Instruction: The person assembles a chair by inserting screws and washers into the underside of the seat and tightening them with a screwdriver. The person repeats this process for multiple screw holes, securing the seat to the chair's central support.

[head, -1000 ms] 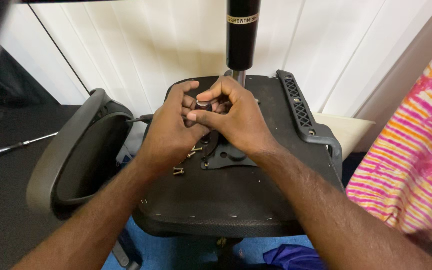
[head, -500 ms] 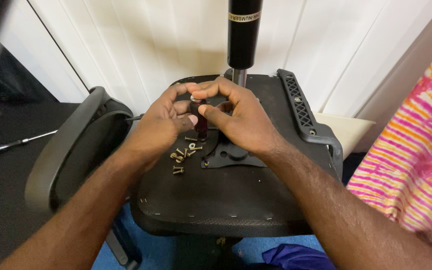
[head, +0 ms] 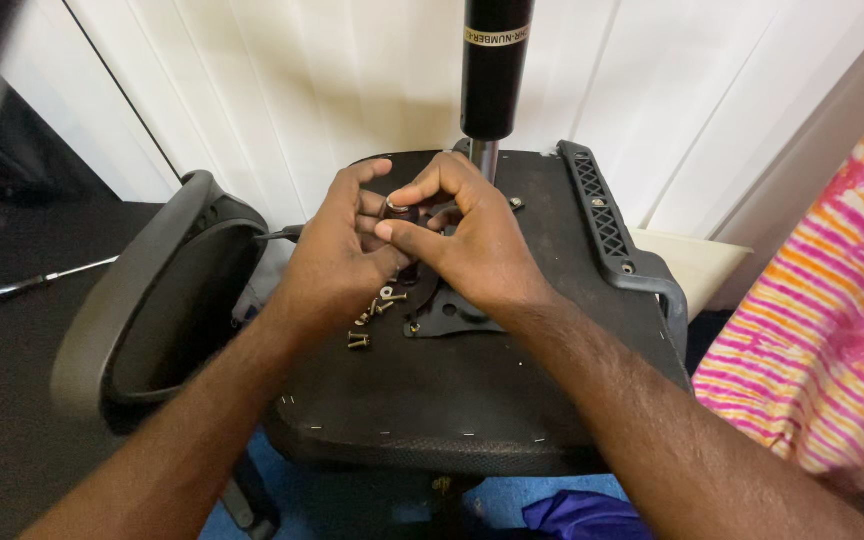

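Both hands meet over the upturned chair seat (head: pixel 472 400). The left hand (head: pixel 337 255) and right hand (head: pixel 472 245) pinch a small dark knob (head: pixel 399 212) between fingertips, its axis upright. Loose screws (head: pixel 377 305) lie at six o'clock below it.

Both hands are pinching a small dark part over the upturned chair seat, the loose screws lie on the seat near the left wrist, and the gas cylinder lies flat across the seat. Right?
Not quite. The gas cylinder stands upright behind the hands, as the head view shows. The rest holds: left hand and right hand pinch the small dark part over the upturned chair seat, and the loose screws lie near the left wrist.
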